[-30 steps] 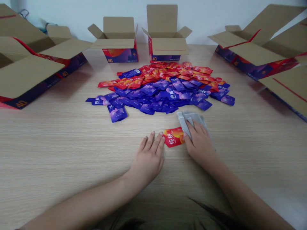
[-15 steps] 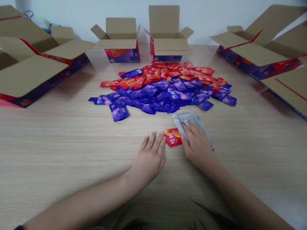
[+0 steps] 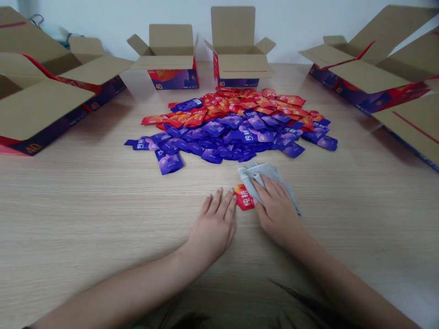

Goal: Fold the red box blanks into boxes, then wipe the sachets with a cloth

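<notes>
A red pouch (image 3: 244, 198) with an orange patch and white characters lies flat on the table in front of me. My left hand (image 3: 216, 219) rests flat with its fingers stretched out, the fingertips touching the pouch's left edge. Over the pouch's right part lies a folded light grey cloth (image 3: 274, 172). My right hand (image 3: 277, 208) presses on the cloth with its fingers holding it, the thumb close to the pouch. The right end of the pouch is hidden under the cloth and hand.
Beyond my hands spreads a heap of purple pouches (image 3: 212, 129), with red pouches (image 3: 236, 100) behind. Two open cartons, one (image 3: 173, 78) left of the other (image 3: 238, 82), stand at the back. More open cartons line the left (image 3: 68, 114) and right (image 3: 360, 93) sides.
My right hand has slid the cloth a little to the left, covering more of the red pouch. My left hand has stayed at the pouch's left edge.
</notes>
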`<state>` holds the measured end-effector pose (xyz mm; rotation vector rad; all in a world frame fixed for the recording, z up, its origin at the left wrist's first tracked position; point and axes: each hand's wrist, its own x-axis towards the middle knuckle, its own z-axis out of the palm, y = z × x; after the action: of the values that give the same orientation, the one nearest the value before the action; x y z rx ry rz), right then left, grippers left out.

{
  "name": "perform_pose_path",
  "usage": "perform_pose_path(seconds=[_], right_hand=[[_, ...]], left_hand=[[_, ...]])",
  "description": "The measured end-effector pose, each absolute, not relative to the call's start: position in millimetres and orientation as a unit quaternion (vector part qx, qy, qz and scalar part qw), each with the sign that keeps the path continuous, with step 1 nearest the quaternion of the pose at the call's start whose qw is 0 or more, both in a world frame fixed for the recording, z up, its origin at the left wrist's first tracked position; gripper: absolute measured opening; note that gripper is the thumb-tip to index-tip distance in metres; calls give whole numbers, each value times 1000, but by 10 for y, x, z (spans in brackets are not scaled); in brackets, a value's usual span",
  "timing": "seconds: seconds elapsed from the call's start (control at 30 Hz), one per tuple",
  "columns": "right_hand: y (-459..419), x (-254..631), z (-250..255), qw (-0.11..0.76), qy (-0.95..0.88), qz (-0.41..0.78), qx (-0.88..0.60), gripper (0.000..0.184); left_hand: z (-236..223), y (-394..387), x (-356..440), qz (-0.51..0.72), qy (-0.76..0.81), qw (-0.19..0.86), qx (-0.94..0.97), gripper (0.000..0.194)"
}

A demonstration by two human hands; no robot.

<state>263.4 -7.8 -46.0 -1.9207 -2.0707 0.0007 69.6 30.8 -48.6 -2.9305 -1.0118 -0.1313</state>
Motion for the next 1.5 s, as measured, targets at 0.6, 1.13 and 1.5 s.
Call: perform_pose_path(seconds=[0.6, 1.13, 1.5], right_hand=[[-87, 2324, -415, 163, -760, 36, -629, 55], [-54, 2345, -428, 149, -758, 41, -633, 56], [-46, 2310, -397, 164, -753, 59, -634, 58]], left_hand=[[-477, 312, 710, -53, -330, 14, -942, 45], [-472, 307, 697, -38, -333, 4, -942, 45], [-460, 314, 705, -38, -333, -5, -942, 43]])
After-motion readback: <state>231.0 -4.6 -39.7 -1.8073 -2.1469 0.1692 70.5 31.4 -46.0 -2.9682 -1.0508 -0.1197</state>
